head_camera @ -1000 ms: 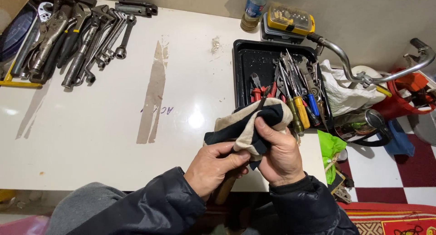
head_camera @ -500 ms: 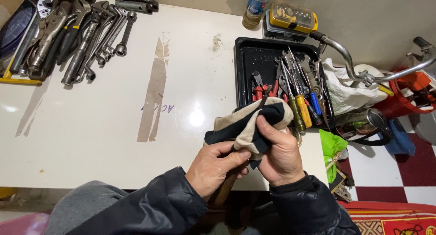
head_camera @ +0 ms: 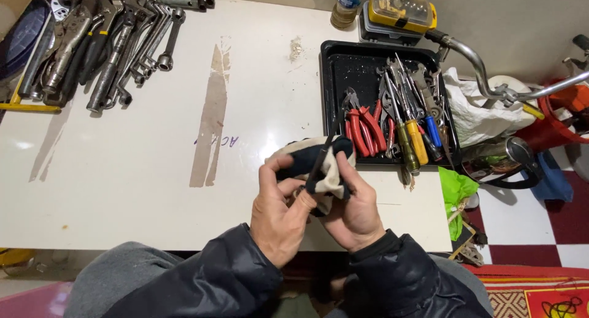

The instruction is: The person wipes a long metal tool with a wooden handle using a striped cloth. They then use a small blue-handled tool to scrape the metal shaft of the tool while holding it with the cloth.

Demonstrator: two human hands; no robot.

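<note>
- Your left hand [head_camera: 279, 210] was curled around the lower end of a slim dark tool [head_camera: 322, 161], thumb and fingers closed on it and on the bunched cloth [head_camera: 328, 174] beneath.
- Your right hand [head_camera: 356, 210] was clamped over the same cream and dark cloth, pressing it round the tool's shaft from the other side.
- The tool stood tilted between both hands, its thin upper end poking up past the cloth toward the black tray [head_camera: 337, 63]; what kind of tool it was, I cannot tell.
- The wiping looked to be midway: the shaft was partly wrapped, the tip bare, and the tool was not yet set down anywhere.
- Just beyond your hands, the tray held red-handled pliers [head_camera: 362, 127], yellow and blue screwdrivers [head_camera: 414, 140] and other tools lying crowded together.
- Well apart, at the far left of the white table [head_camera: 153, 127], wrenches and locking pliers [head_camera: 104, 42] lay in a row.
</note>
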